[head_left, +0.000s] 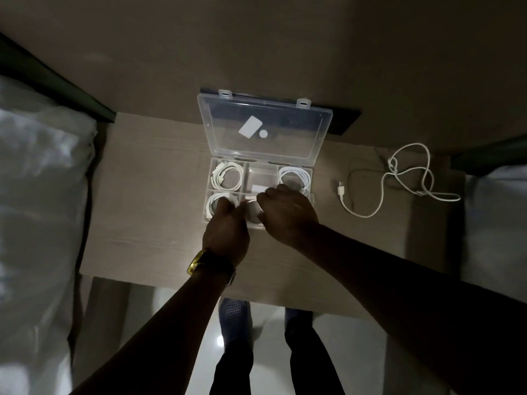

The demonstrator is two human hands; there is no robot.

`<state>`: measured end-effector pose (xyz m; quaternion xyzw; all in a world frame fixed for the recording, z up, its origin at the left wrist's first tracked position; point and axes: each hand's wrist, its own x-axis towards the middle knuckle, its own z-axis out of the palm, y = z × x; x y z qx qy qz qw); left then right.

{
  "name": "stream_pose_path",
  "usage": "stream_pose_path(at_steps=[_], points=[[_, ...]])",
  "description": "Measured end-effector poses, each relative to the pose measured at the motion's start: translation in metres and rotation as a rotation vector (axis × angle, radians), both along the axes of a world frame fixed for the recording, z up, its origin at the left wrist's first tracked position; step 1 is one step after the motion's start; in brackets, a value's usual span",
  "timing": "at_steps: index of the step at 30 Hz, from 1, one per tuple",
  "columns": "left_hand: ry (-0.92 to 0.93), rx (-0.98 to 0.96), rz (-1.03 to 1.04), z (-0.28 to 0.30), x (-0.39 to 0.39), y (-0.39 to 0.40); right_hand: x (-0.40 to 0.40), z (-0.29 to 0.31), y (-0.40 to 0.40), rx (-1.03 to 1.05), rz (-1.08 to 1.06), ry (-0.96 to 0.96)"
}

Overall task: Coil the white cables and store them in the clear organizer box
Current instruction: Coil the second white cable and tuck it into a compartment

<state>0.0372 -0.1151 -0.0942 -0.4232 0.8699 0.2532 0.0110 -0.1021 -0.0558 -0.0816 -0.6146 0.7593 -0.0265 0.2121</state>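
reaching over the near row of the clear organizer box (319, 178), both hands meet above its near middle compartment. the left hand (226, 228), with a gold wristwatch (199, 262) on its wrist, has its fingers curled together around a coiled white cable (251, 212) that sits in or just above that compartment; the right hand (288, 212) is bent over the same coil with fingertips pinched down on it. how far the coil is seated i cannot tell, since the hands cover it.

around them, three other compartments already hold coils: far left (225, 175), far right (295, 176) and near left (212, 208). the far middle compartment (261, 173) has no cable in it. the open lid (266, 126) stands tilted back behind the box, against the wall.

one loose cable (399, 178) lies uncoiled on the cardboard surface (148, 195), well apart to the right of the box, its plug end toward the box. bare cardboard lies left of the box and in front of it, up to the near edge. white bedding (37, 195) borders the left side.
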Motion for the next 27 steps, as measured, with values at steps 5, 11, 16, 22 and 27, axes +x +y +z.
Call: stream_pose_path(at_steps=[5,11,16,22,27], points=[[0.102,-0.021,0.032,0.001,0.009,0.002,-0.016,0.004,0.030,-0.167,-0.190,-0.153],[0.230,-0.079,0.073,0.011,0.002,0.007,-0.074,-0.007,0.082,0.029,-0.428,0.146],[0.455,0.062,-0.140,0.029,-0.040,0.038,-0.090,0.002,0.138,0.207,-0.156,0.024],[0.204,0.283,-0.454,0.021,-0.089,0.090,-0.090,0.022,0.178,-0.079,-0.109,-0.111],[0.129,0.331,-0.445,0.006,-0.095,0.108,-0.094,-0.007,0.188,0.056,-0.009,0.060]])
